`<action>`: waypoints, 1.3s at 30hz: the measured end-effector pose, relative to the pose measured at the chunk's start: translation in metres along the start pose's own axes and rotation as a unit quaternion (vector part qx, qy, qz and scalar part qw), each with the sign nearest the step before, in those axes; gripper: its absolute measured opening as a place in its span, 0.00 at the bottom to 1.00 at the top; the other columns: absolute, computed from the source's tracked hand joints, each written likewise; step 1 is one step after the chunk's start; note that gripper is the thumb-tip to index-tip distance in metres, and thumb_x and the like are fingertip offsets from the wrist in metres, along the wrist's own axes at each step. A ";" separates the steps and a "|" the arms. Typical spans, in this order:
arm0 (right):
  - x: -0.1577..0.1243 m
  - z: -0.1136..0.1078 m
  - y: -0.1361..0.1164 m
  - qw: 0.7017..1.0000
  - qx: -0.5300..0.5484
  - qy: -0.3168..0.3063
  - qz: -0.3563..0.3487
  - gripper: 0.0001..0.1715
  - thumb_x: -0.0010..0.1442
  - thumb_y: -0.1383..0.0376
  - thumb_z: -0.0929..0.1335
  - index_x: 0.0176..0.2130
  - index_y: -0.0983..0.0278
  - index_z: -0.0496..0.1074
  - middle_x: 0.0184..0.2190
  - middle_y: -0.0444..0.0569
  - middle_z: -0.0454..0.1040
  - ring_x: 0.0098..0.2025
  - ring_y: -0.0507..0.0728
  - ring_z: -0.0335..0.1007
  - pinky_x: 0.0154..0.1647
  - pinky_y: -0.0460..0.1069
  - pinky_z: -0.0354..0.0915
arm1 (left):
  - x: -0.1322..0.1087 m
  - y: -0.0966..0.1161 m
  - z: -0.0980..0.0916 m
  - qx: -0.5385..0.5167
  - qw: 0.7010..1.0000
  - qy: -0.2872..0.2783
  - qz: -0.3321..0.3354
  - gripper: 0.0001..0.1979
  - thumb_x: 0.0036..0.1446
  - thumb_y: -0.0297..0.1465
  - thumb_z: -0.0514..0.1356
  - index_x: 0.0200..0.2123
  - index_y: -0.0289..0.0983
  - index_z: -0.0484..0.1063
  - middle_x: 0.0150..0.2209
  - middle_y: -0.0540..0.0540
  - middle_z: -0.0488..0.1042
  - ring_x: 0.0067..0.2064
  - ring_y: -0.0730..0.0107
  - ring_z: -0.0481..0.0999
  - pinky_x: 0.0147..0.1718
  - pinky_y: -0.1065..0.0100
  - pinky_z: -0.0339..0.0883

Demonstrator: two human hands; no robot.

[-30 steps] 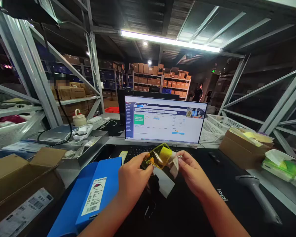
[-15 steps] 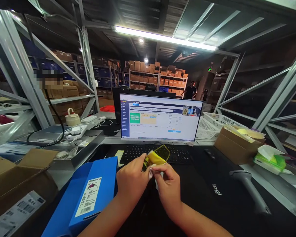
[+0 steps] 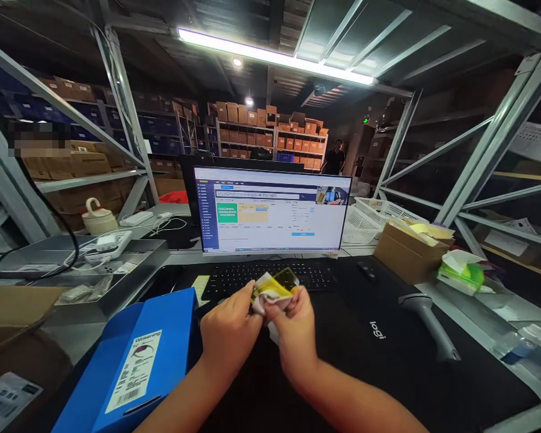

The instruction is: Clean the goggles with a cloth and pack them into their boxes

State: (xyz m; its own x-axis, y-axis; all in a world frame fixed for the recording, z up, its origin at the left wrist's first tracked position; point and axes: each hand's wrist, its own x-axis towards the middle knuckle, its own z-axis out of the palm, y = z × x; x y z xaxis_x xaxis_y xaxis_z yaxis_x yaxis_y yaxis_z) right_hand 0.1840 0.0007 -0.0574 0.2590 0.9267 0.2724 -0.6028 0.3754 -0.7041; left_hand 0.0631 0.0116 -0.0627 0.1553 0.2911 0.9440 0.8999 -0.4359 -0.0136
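Note:
Above the keyboard, my left hand [image 3: 229,325] is closed around one end of what looks like yellow-framed glasses [image 3: 285,280] with a see-through lens. A white cloth [image 3: 270,297] is bunched against them. My right hand [image 3: 297,322] pinches this cloth, thumb pressed on it, close to the lens. Part of the cloth hangs below the fingers. Most of the frame is hidden by the hands and cloth. A blue box [image 3: 169,337] with a white label showing a picture of eyewear lies left of my left forearm.
A monitor [image 3: 270,210] stands behind the keyboard [image 3: 225,279]. On the right are a mouse [image 3: 366,270], a barcode scanner [image 3: 433,328], a cardboard box [image 3: 406,252] and a green tissue pack [image 3: 462,270]. An opened carton [image 3: 18,349] sits at left. A person [image 3: 334,159] stands far back.
The view has swung right, so everything sits further left. My right hand has turned and moved up along the glasses, and the cloth now covers more of their near side.

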 end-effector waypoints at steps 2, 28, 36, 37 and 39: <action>-0.003 0.000 0.003 0.999 0.005 -0.022 0.026 0.32 0.45 0.66 0.81 0.31 0.59 0.55 0.27 0.38 0.75 0.30 0.50 0.73 0.33 0.44 0.69 | -0.001 0.000 -0.001 0.004 1.000 0.003 -0.013 0.14 0.61 0.28 0.53 0.41 0.30 0.78 0.31 0.43 0.83 0.27 0.62 0.81 0.23 0.66 0.67; 0.018 -0.068 -0.112 0.936 -0.330 -0.120 0.024 0.19 0.56 0.52 0.75 0.36 0.60 0.67 0.21 0.40 0.74 0.22 0.54 0.68 0.27 0.48 0.63 | 0.022 -0.001 -0.021 -0.181 0.935 -0.303 0.011 0.28 0.45 0.17 0.62 0.51 0.42 0.78 0.55 0.47 0.77 0.57 0.53 0.76 0.59 0.49 0.68; -0.015 -0.042 -0.077 0.791 -0.554 -0.258 -0.001 0.06 0.56 0.70 0.70 0.34 0.59 0.73 0.24 0.39 0.76 0.26 0.53 0.67 0.29 0.46 0.58 | 0.016 0.008 -0.014 -0.196 0.945 -0.257 0.055 0.22 0.49 0.16 0.61 0.48 0.37 0.77 0.53 0.41 0.78 0.58 0.55 0.75 0.63 0.45 0.62; -0.015 -0.045 -0.077 0.798 -0.547 -0.254 0.002 0.06 0.55 0.71 0.70 0.33 0.59 0.72 0.24 0.38 0.75 0.25 0.53 0.67 0.29 0.46 0.58 | 0.016 0.007 -0.013 -0.194 0.946 -0.254 0.046 0.25 0.49 0.16 0.62 0.51 0.37 0.75 0.55 0.40 0.76 0.60 0.55 0.73 0.63 0.45 0.61; -0.013 -0.056 -0.077 0.824 -0.519 -0.225 0.011 0.08 0.53 0.70 0.72 0.31 0.60 0.69 0.22 0.38 0.72 0.24 0.52 0.65 0.27 0.45 0.57 | 0.016 0.006 -0.012 -0.182 0.950 -0.253 0.024 0.38 0.45 0.18 0.67 0.61 0.38 0.66 0.63 0.37 0.68 0.65 0.50 0.66 0.64 0.43 0.58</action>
State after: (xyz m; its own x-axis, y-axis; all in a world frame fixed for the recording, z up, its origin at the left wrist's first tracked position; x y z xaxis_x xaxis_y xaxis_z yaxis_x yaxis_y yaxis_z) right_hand 0.2694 -0.0412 -0.0440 -0.1914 0.9337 0.3026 0.4285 0.3569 -0.8301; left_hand 0.0658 0.0032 -0.0434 0.4517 0.5956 0.6643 0.7002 -0.6981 0.1497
